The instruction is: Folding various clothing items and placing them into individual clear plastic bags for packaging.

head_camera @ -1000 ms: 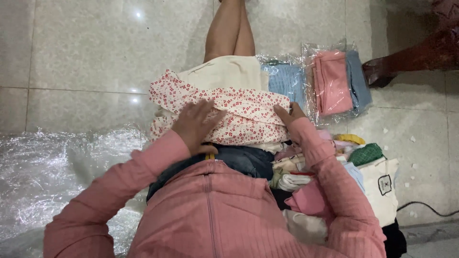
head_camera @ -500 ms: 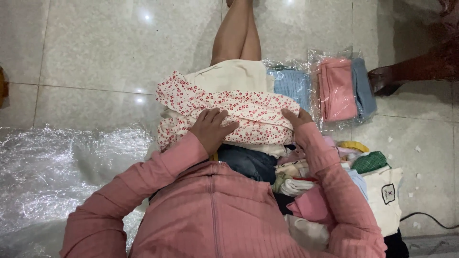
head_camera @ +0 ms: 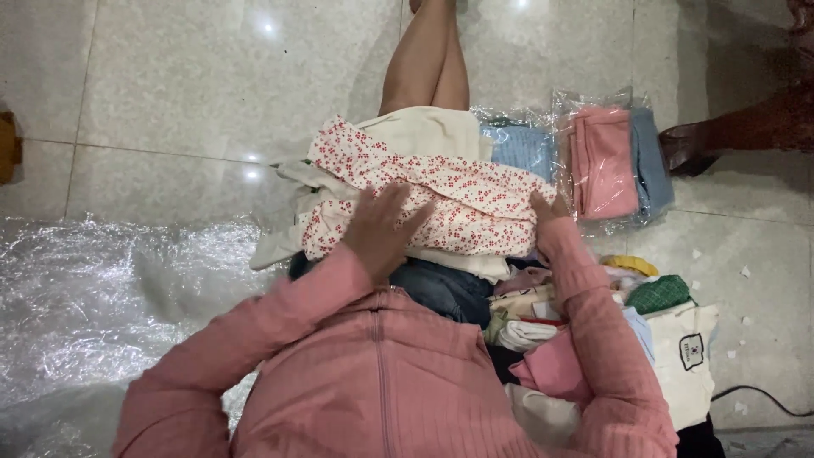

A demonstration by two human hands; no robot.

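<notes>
Bare floor tiles (head_camera: pixel 170 85) lie open to the far left, so my left hand (head_camera: pixel 377 233) could pass out that way. Near left, crinkled clear plastic sheeting (head_camera: pixel 93 305) covers the floor. To the right I am hemmed in: the heap of folded clothes (head_camera: pixel 593 314) sits just beside my right arm, and the bagged pink and blue garments (head_camera: pixel 606 161) lie close beyond my right hand (head_camera: pixel 543 212). Straight ahead my legs (head_camera: pixel 428 59) block the way. A dark shoe (head_camera: pixel 687 144) stands at the far right.
</notes>
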